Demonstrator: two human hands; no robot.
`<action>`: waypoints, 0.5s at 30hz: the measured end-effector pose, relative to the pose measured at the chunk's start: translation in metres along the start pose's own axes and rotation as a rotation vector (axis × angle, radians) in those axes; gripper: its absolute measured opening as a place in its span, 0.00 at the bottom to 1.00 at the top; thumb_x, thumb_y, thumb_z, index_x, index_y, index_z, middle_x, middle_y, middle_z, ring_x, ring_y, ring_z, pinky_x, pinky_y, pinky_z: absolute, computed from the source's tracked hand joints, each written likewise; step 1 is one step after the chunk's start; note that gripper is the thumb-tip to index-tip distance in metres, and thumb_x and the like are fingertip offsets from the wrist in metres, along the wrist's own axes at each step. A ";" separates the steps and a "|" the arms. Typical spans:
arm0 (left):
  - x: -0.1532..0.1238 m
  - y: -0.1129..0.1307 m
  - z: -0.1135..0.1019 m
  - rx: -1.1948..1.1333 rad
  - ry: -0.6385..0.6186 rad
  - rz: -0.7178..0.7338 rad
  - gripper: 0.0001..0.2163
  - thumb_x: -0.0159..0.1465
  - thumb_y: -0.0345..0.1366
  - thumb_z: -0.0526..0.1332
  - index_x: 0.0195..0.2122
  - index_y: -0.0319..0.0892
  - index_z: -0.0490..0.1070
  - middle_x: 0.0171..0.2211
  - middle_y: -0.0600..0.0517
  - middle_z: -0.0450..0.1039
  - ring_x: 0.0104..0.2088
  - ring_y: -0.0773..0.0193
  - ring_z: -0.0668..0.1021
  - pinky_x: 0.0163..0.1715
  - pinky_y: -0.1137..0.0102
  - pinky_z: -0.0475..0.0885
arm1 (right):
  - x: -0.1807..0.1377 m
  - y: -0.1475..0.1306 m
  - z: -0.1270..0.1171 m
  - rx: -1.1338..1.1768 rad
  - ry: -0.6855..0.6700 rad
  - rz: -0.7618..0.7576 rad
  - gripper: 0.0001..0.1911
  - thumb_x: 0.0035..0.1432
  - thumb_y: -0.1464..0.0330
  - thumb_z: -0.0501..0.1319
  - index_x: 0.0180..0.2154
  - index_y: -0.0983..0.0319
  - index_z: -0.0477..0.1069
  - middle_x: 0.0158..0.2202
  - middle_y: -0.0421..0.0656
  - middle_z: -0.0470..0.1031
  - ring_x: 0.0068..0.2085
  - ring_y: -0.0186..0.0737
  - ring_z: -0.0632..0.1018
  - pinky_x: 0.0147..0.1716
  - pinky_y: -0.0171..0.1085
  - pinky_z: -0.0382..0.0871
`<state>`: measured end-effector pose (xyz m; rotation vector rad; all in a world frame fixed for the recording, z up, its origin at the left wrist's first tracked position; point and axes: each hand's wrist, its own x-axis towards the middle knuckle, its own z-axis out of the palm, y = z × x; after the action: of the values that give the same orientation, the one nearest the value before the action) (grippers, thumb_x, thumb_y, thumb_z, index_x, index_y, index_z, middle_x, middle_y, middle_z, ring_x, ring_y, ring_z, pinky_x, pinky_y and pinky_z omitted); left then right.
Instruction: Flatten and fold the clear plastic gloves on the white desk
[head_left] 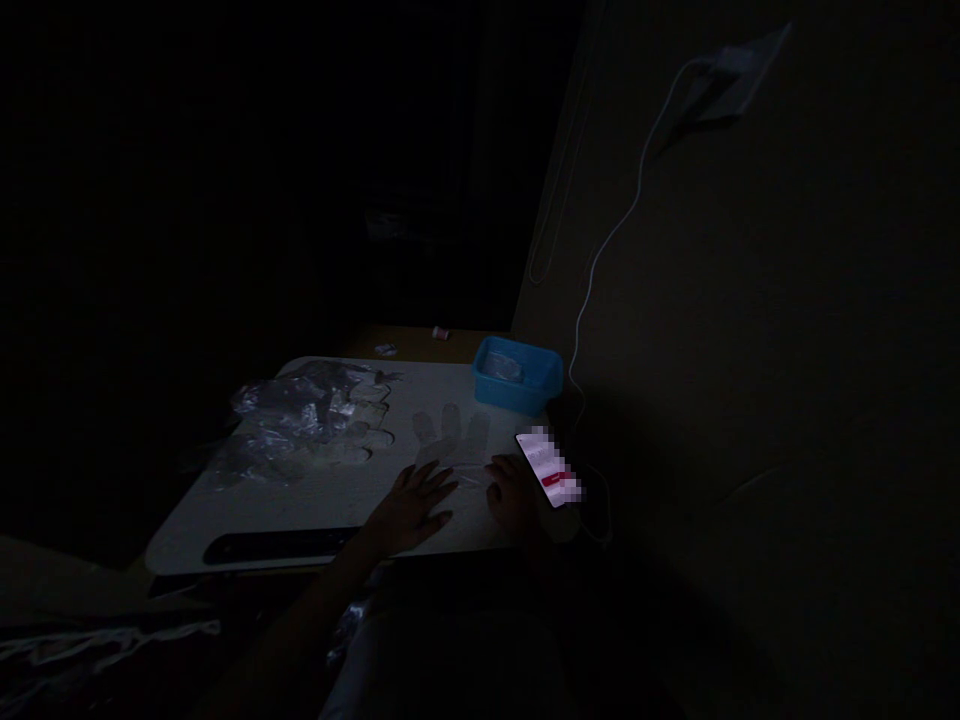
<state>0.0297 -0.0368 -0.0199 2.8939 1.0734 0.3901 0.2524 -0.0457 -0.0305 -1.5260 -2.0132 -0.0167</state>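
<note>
Left hand (412, 508), right of a crumpled clear plastic bag (300, 408) and dim glove-like pieces (366, 438), spread palm-down, seemingly gripping nothing, fingertips at near edge of a translucent disposable glove (452, 450). We see that glove flat on the white surface (420, 385), fingers pointing away. Right hand (511, 495) half curled at its near-right corner; we can't tell if it pinches film. Blue plastic basket (517, 390) behind, lit phone (546, 465) just beside. Our judgement: partway, one glove flattened, left pile not spread out.

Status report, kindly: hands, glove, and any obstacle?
Left hand spread, right hand partly curled; both by glove, contact unclear. Glove flat on table. Lit phone beside right hand, not over glove.
</note>
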 end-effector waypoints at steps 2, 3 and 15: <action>0.000 0.000 0.000 -0.003 0.014 0.000 0.23 0.62 0.49 0.46 0.58 0.53 0.51 0.59 0.53 0.56 0.59 0.53 0.55 0.53 0.53 0.53 | 0.001 -0.002 -0.003 -0.003 -0.013 -0.029 0.19 0.50 0.75 0.53 0.44 0.62 0.70 0.47 0.47 0.70 0.50 0.45 0.66 0.51 0.45 0.59; 0.000 0.000 0.001 -0.004 0.019 0.000 0.23 0.62 0.49 0.46 0.58 0.53 0.51 0.59 0.53 0.55 0.59 0.54 0.55 0.53 0.54 0.53 | 0.001 -0.003 -0.004 -0.010 -0.018 -0.042 0.18 0.51 0.74 0.53 0.45 0.62 0.69 0.48 0.47 0.69 0.51 0.45 0.65 0.52 0.46 0.58; 0.000 -0.001 0.002 -0.005 0.021 -0.004 0.23 0.62 0.49 0.47 0.58 0.52 0.52 0.58 0.52 0.56 0.59 0.53 0.55 0.53 0.54 0.54 | -0.001 0.003 0.003 -0.027 0.017 -0.046 0.15 0.49 0.75 0.55 0.39 0.60 0.74 0.49 0.46 0.69 0.54 0.46 0.63 0.52 0.47 0.58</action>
<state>0.0295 -0.0359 -0.0217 2.8894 1.0790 0.4239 0.2537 -0.0447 -0.0343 -1.4908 -2.0422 -0.0757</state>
